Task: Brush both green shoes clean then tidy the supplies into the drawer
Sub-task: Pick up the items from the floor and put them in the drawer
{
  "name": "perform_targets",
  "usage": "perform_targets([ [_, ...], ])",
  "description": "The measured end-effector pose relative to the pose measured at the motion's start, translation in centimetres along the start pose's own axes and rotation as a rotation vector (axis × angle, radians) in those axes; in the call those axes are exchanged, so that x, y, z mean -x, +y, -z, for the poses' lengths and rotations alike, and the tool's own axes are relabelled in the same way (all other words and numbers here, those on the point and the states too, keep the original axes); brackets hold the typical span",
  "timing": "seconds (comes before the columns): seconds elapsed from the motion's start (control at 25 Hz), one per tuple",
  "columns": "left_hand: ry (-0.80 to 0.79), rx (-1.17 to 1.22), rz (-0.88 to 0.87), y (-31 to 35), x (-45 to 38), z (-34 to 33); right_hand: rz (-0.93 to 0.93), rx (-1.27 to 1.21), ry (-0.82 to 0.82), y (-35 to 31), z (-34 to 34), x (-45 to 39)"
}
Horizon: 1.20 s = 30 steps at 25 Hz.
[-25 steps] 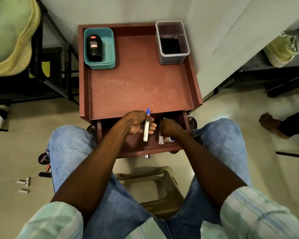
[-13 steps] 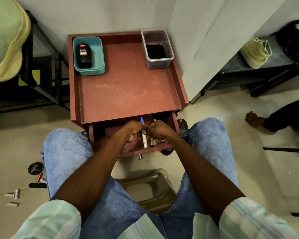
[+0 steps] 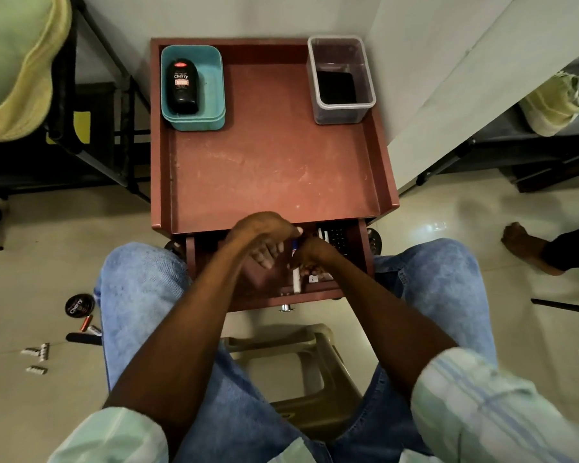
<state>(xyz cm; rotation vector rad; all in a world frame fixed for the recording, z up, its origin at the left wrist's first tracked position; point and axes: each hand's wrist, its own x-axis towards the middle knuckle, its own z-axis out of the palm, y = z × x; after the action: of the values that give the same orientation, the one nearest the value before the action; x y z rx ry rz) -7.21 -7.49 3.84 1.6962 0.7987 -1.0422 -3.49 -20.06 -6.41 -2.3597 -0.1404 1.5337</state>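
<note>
Where the left hand (image 3: 264,237) gripped it, the right hand (image 3: 310,253) now holds the pen (image 3: 296,279).

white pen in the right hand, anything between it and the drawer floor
Nothing visible blocks it. The right hand grips the white pen already inside the open drawer, its lower end near the front wall. The left hand hovers beside it, not underneath.
</note>
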Motion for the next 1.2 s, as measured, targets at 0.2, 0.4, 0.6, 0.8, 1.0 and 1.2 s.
perform_targets([
  [0.2, 0.368, 0.325, -0.242, -1.7, -2.0, 3.5, -0.036, 0.132, 0.242, 0.8, -0.5, -3.8],
  [0.4, 0.396, 0.393, -0.285, -1.0, -3.0, 3.4, -0.031, 0.213, 0.349, 1.4, -1.9, -5.3],
  [0.6, 0.397, 0.356, -0.302, -0.9, -3.2, 3.1, 0.026, 0.381, 0.377, 2.8, -2.8, -5.2],
  [0.8, 0.384, 0.343, -0.316, -0.9, -3.3, 2.8, 0.036, 0.496, 0.435, 2.7, -3.2, -4.5],
  [1.0, 0.387, 0.333, -0.315, -1.0, -3.6, 2.7, 0.040, 0.602, 0.437, 2.5, -3.0, -4.3],
  [1.2, 0.400, 0.298, -0.305, -1.0, -3.8, 2.7, 0.098, 0.647, 0.420, 2.3, -3.2, -3.8],
])
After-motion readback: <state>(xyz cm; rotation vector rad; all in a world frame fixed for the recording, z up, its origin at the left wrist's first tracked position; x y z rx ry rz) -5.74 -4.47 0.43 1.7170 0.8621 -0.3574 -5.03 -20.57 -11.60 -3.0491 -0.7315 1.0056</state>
